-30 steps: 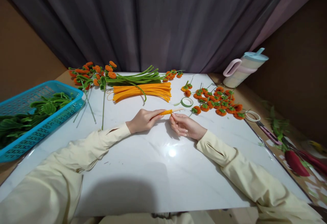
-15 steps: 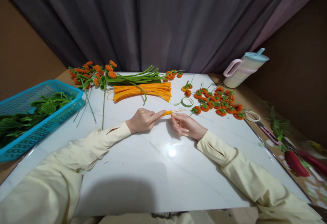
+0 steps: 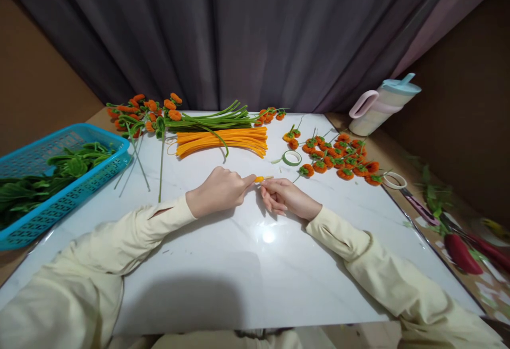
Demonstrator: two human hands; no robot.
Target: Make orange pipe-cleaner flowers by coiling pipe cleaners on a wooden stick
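Between my two hands, above the white marbled table top, is a thin pale stick with a short yellow-orange coil (image 3: pixel 259 179) around it. My left hand (image 3: pixel 221 189) is closed, its fingertips pressed on the coil's left end. My right hand (image 3: pixel 290 196) pinches the stick at the coil's right side, with its other fingers curled below. Just beyond my hands lie a bundle of orange pipe cleaners (image 3: pixel 223 142) and green pipe cleaners (image 3: pixel 217 121). A roll of green tape (image 3: pixel 291 158) rests beyond my right hand.
A blue basket (image 3: pixel 75 197) of green leaf pieces stands at the left. Orange flower heads (image 3: pixel 346 172) lie at the right, more orange flowers (image 3: pixel 151 106) at the back left. Scissors (image 3: pixel 420 208), a tape ring (image 3: pixel 394 180) and a tumbler (image 3: pixel 378 110) are along the right side.
My left hand has shifted slightly left, and my right hand a little left along the stick. Less of the yellow-orange coil and of the stick shows between the fingers.
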